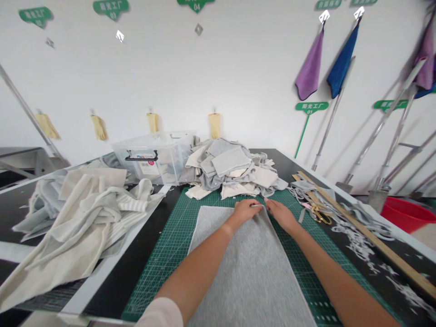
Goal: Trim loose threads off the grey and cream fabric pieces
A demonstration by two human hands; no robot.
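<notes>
A long grey fabric piece [238, 263] lies flat on the green cutting mat [163, 254], running from its near edge toward a pile of cloth pieces. At its far right corner, my left hand [245, 210] is closed on the fabric's edge, with a small pale fold showing by the fingers. Close beside it, my right hand [279, 212] has its fingertips pressed together at the same corner. What the right fingertips hold, if anything, is too small to make out. Just beyond both hands rises the heap of grey and cream cloth pieces [231, 163].
Left of the mat lie loose grey and cream cloths [85, 213] and a clear plastic box [153, 156]. On the right are gold-handled scissors [322, 214], a long wooden strip [374, 243], white scraps [361, 245] and a red bucket [407, 213]. Cloths and gloves hang on the wall.
</notes>
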